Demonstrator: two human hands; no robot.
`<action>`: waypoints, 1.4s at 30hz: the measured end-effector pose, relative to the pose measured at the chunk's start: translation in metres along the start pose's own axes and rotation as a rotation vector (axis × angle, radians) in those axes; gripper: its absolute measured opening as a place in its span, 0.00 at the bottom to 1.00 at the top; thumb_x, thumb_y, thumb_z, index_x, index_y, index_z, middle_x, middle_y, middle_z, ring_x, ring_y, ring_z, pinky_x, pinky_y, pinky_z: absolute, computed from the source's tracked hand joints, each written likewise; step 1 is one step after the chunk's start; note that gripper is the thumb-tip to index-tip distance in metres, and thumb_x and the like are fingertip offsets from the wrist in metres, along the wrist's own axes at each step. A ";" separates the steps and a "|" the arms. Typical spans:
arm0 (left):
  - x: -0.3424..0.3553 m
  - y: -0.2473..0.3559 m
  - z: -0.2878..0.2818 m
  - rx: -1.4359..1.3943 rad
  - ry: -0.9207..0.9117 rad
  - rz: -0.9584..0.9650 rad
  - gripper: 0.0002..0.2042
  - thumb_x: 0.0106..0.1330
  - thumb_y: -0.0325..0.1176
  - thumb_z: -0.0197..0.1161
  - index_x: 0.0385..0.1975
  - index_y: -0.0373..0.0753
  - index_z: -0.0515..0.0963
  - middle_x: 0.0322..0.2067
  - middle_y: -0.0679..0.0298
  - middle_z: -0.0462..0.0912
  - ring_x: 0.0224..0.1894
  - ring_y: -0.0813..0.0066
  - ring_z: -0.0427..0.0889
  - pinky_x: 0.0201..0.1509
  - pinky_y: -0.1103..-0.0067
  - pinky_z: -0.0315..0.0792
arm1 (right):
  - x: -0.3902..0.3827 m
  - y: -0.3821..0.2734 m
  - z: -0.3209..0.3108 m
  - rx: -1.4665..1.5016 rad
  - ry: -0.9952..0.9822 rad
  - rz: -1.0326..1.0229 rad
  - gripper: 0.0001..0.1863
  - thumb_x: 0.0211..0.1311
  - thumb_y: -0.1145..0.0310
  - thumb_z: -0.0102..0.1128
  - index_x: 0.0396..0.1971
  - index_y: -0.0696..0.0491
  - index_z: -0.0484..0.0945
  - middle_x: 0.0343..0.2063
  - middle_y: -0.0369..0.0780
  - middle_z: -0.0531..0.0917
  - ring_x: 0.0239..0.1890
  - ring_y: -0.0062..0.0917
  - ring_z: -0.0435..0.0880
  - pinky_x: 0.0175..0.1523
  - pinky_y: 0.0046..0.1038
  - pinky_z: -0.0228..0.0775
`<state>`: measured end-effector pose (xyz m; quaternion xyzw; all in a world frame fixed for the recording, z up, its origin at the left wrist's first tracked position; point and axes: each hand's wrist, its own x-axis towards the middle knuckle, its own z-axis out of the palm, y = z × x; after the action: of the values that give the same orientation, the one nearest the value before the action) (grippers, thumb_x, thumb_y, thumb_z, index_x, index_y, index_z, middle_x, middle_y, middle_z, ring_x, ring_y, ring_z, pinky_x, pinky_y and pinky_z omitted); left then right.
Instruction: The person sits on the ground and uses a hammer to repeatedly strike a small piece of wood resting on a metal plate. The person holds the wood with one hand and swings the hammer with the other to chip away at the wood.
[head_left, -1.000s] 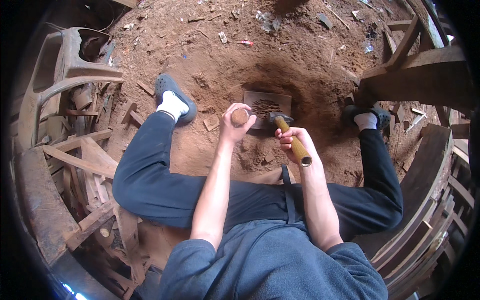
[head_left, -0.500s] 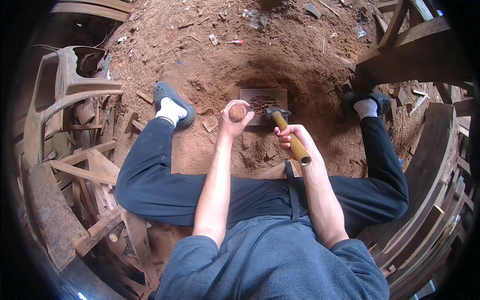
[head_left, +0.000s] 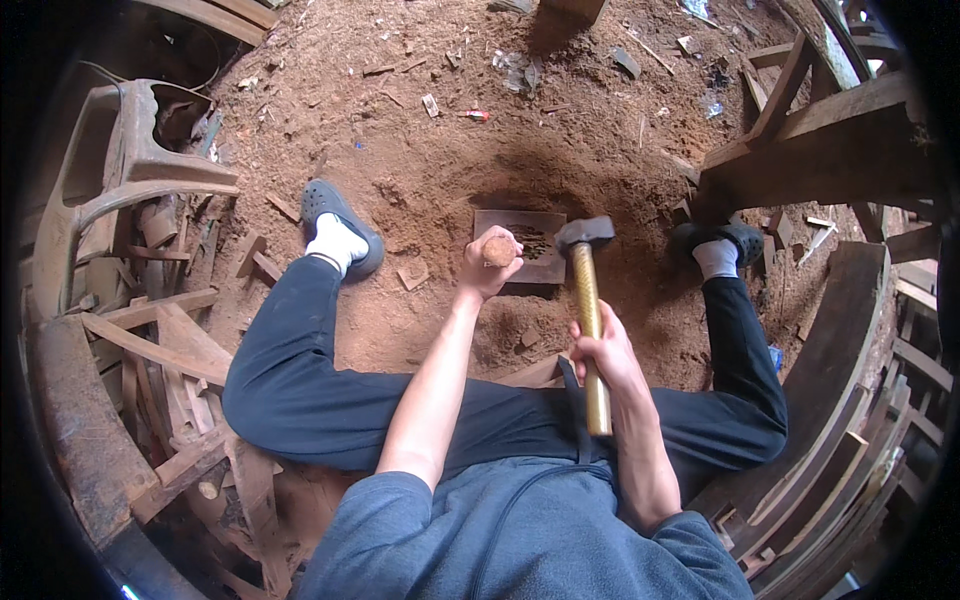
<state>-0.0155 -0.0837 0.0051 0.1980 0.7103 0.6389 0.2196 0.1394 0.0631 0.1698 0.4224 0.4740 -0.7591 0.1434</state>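
My left hand is wrapped round an upright wooden handle; its round brown end faces up, and whatever lies below it is hidden by the hand. Beneath is a flat wooden board with a carved, pierced-looking pattern in its middle, lying on the sawdust between my feet. In my right hand is a hammer with a dark metal head and a yellow handle. The hammer head is raised at the board's right side, apart from the wooden handle.
Sawdust with wood scraps and litter covers the ground. A worn plastic chair and piled offcuts stand at left. Heavy timber rises at far right, with stacked planks nearer. My clogs flank the board.
My right hand has moved back toward me, and the hammer head has swung up and right, away from the board. The left hand has shifted slightly across the board, still gripping the wooden handle.
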 end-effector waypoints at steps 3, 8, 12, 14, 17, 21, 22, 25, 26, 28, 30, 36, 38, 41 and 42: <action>0.003 0.000 0.008 0.034 0.025 0.048 0.12 0.46 0.25 0.67 0.30 0.39 0.73 0.27 0.63 0.82 0.33 0.72 0.83 0.38 0.78 0.74 | -0.035 -0.016 -0.003 -0.184 0.041 -0.153 0.44 0.39 0.84 0.50 0.64 0.54 0.50 0.29 0.37 0.70 0.17 0.20 0.72 0.17 0.21 0.66; 0.008 0.007 0.016 0.124 0.046 0.007 0.12 0.45 0.25 0.67 0.30 0.38 0.73 0.26 0.62 0.80 0.31 0.69 0.81 0.36 0.77 0.74 | -0.055 -0.023 -0.005 -0.667 0.056 -0.505 0.42 0.42 0.80 0.54 0.63 0.59 0.52 0.33 0.44 0.75 0.27 0.26 0.78 0.36 0.25 0.72; 0.006 0.006 0.012 0.214 0.047 0.126 0.11 0.48 0.24 0.66 0.30 0.37 0.74 0.27 0.64 0.79 0.31 0.75 0.79 0.36 0.79 0.72 | -0.036 -0.004 0.004 -0.874 -0.048 -0.588 0.40 0.43 0.81 0.52 0.62 0.57 0.54 0.48 0.58 0.73 0.53 0.49 0.73 0.55 0.39 0.67; 0.006 0.006 0.008 0.206 0.040 0.130 0.11 0.48 0.23 0.66 0.31 0.37 0.74 0.28 0.64 0.79 0.31 0.75 0.79 0.35 0.80 0.72 | -0.026 0.007 0.009 -0.928 -0.027 -0.473 0.38 0.45 0.80 0.54 0.61 0.56 0.56 0.43 0.55 0.77 0.48 0.48 0.77 0.50 0.37 0.69; 0.006 0.011 0.001 0.151 0.032 0.086 0.10 0.48 0.20 0.64 0.31 0.37 0.74 0.28 0.62 0.80 0.31 0.71 0.80 0.36 0.79 0.73 | -0.019 0.019 0.013 -0.910 -0.024 -0.396 0.39 0.43 0.80 0.52 0.61 0.54 0.55 0.41 0.57 0.77 0.45 0.52 0.76 0.50 0.41 0.70; 0.012 0.020 0.004 0.092 0.074 0.165 0.11 0.47 0.18 0.61 0.31 0.36 0.74 0.29 0.57 0.80 0.32 0.65 0.82 0.35 0.75 0.74 | -0.020 0.020 0.010 -0.738 -0.025 -0.208 0.40 0.45 0.78 0.57 0.62 0.54 0.55 0.36 0.52 0.80 0.42 0.42 0.80 0.47 0.35 0.72; 0.014 0.021 0.006 0.085 0.072 0.178 0.10 0.47 0.18 0.61 0.31 0.36 0.75 0.29 0.57 0.80 0.32 0.66 0.82 0.35 0.75 0.74 | -0.021 0.020 0.008 -0.664 -0.042 -0.194 0.40 0.46 0.77 0.59 0.62 0.54 0.55 0.35 0.50 0.81 0.40 0.38 0.82 0.46 0.33 0.72; 0.017 0.021 0.010 0.097 0.007 0.139 0.09 0.45 0.18 0.60 0.28 0.36 0.75 0.26 0.57 0.79 0.31 0.65 0.81 0.34 0.73 0.73 | -0.024 0.019 0.002 -0.524 -0.062 -0.083 0.36 0.49 0.71 0.65 0.59 0.55 0.59 0.31 0.43 0.81 0.31 0.26 0.81 0.39 0.28 0.74; 0.017 0.019 0.011 0.124 -0.013 0.106 0.09 0.45 0.18 0.60 0.27 0.36 0.75 0.25 0.57 0.79 0.31 0.64 0.81 0.33 0.73 0.72 | -0.026 0.020 0.001 -0.478 -0.074 -0.011 0.34 0.50 0.70 0.66 0.57 0.55 0.62 0.30 0.40 0.81 0.28 0.23 0.81 0.37 0.27 0.74; 0.016 0.016 0.011 0.142 0.008 0.184 0.08 0.45 0.19 0.60 0.27 0.36 0.75 0.25 0.56 0.79 0.30 0.61 0.81 0.32 0.73 0.72 | -0.024 0.023 0.001 -0.433 -0.072 -0.019 0.25 0.52 0.67 0.67 0.48 0.56 0.67 0.25 0.38 0.79 0.21 0.19 0.77 0.29 0.24 0.71; 0.014 0.013 0.009 0.156 0.018 0.201 0.08 0.45 0.20 0.60 0.27 0.36 0.74 0.24 0.55 0.79 0.30 0.58 0.81 0.32 0.73 0.72 | -0.023 0.026 0.002 -0.382 -0.058 0.027 0.18 0.53 0.66 0.68 0.38 0.56 0.69 0.21 0.36 0.76 0.16 0.17 0.73 0.22 0.23 0.68; 0.012 0.013 0.011 0.154 0.101 0.167 0.10 0.43 0.25 0.64 0.26 0.37 0.74 0.25 0.54 0.79 0.30 0.53 0.80 0.33 0.72 0.74 | -0.015 0.031 -0.003 -0.441 0.057 0.087 0.13 0.48 0.73 0.66 0.24 0.55 0.67 0.13 0.34 0.72 0.09 0.17 0.68 0.13 0.22 0.60; 0.014 0.013 0.013 0.203 0.088 0.165 0.11 0.41 0.27 0.65 0.26 0.37 0.74 0.25 0.55 0.79 0.31 0.53 0.80 0.34 0.72 0.75 | -0.017 0.028 -0.008 -0.495 0.079 0.133 0.12 0.46 0.76 0.64 0.24 0.55 0.67 0.13 0.34 0.72 0.09 0.17 0.68 0.13 0.23 0.61; 0.016 0.011 0.017 0.209 0.118 0.151 0.12 0.40 0.28 0.66 0.25 0.36 0.73 0.24 0.54 0.79 0.31 0.53 0.80 0.33 0.71 0.75 | -0.029 0.009 -0.015 -0.417 0.113 -0.040 0.11 0.44 0.77 0.63 0.24 0.55 0.68 0.13 0.33 0.71 0.10 0.16 0.68 0.14 0.21 0.60; 0.017 0.010 0.018 0.205 0.120 0.147 0.12 0.39 0.28 0.67 0.25 0.36 0.73 0.24 0.54 0.79 0.31 0.53 0.80 0.33 0.71 0.75 | -0.036 -0.003 -0.016 -0.461 0.200 -0.044 0.11 0.44 0.77 0.64 0.24 0.55 0.68 0.13 0.33 0.71 0.10 0.16 0.67 0.14 0.21 0.60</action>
<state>-0.0195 -0.0588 0.0125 0.2323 0.7673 0.5879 0.1079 0.1678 0.0715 0.1966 0.4413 0.6556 -0.5882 0.1716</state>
